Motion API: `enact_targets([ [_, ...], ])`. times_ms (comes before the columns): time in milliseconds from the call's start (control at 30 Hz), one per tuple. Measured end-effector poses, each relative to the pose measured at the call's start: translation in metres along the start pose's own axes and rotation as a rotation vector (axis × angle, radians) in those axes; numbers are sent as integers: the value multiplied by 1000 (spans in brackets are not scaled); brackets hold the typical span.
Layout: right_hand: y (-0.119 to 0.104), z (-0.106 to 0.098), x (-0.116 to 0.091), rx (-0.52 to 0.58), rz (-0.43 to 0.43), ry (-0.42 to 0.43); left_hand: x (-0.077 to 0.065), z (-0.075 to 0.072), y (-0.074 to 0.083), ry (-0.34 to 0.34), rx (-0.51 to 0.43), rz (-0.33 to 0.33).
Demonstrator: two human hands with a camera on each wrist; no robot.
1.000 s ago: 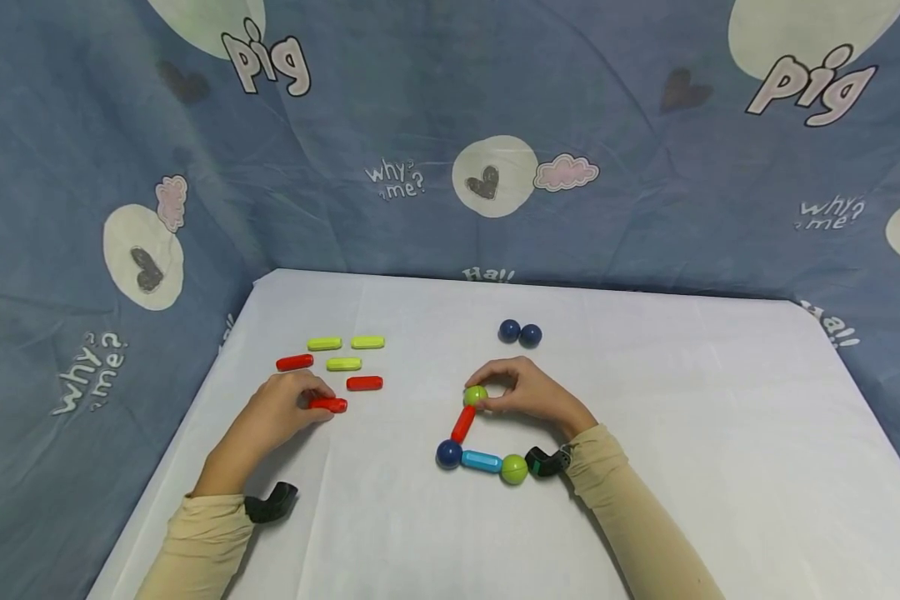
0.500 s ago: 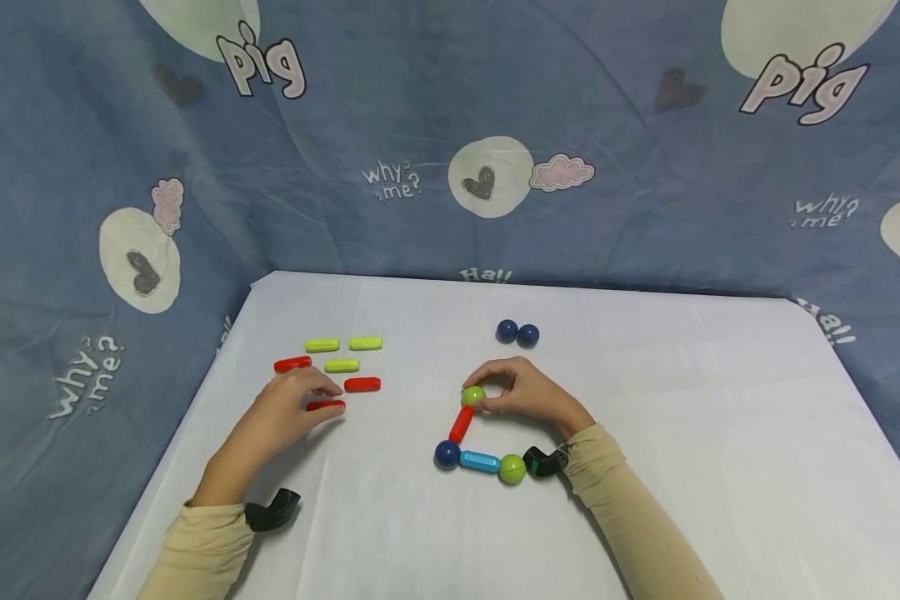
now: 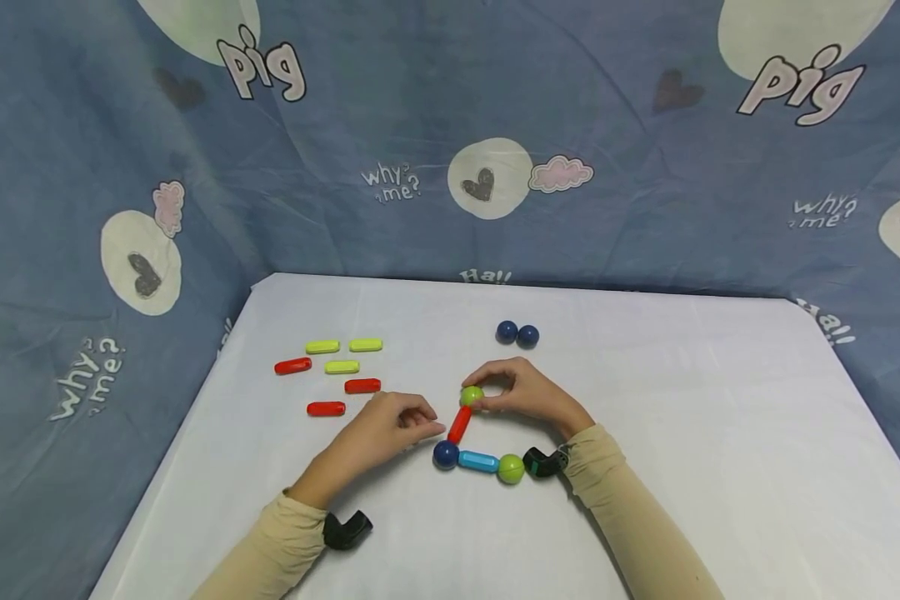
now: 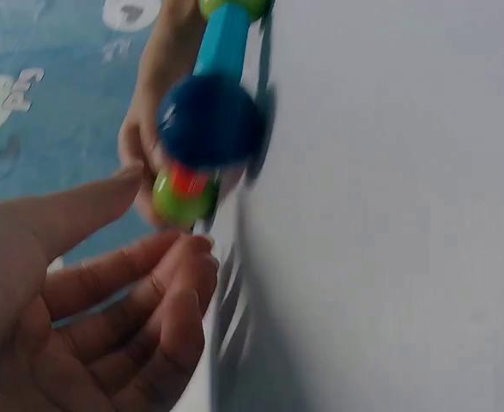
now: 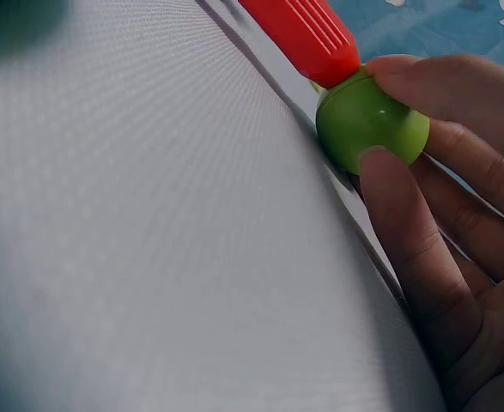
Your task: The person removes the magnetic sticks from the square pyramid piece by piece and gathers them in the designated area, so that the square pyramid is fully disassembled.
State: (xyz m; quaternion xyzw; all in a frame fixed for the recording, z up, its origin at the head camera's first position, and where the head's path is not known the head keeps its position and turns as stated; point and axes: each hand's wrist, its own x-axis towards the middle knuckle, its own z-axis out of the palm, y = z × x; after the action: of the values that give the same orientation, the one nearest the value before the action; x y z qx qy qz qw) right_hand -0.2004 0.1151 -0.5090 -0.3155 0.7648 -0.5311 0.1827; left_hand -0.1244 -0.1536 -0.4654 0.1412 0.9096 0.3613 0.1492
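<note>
My right hand (image 3: pixel 528 390) pinches a green ball (image 5: pixel 372 122) between thumb and fingers. A red rod (image 3: pixel 459 425) joins that ball to a dark blue ball (image 3: pixel 446 455). From the blue ball a light blue rod (image 3: pixel 478 462) runs right to a second green ball (image 3: pixel 511 469), near the right wrist's camera. Just left of the blue ball hovers my left hand (image 3: pixel 382 432), fingers loosely bent and holding nothing. In the left wrist view its thumb and fingertips are apart, close to the blue ball.
Left on the white table (image 3: pixel 682 417) lie three red rods (image 3: pixel 326 409) and three yellow-green rods (image 3: pixel 342 367). Two dark blue balls (image 3: pixel 517 334) sit side by side behind the right hand. A printed blue cloth (image 3: pixel 307 225) hangs behind the table.
My left hand has let go of the nearest red rod, leaving it on the table, and moved right toward the joined pieces. The right hand keeps its pinch on the green ball.
</note>
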Motion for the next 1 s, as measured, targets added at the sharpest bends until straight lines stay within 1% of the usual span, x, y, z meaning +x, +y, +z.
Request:
enact_targets([
  [133,1,3,1,8,2,6,11,14,11,-10,-7,-54],
  [267,1,3,1,6,5,1,16,21,17,-19,-15,-89],
  [467,-2,1,-1,-14,-17,4,20,25,19,-17,-31,-82],
  [667,-1,-1,-2,-25,4,18,23,26,18,-39,-71,-69],
  [767,-1,-1,-1,-18,16,25,24,26,17,-46,-89,-72],
  [1000,-2,3,1,-24,7,22,23,25,14,-56,-120,-87],
])
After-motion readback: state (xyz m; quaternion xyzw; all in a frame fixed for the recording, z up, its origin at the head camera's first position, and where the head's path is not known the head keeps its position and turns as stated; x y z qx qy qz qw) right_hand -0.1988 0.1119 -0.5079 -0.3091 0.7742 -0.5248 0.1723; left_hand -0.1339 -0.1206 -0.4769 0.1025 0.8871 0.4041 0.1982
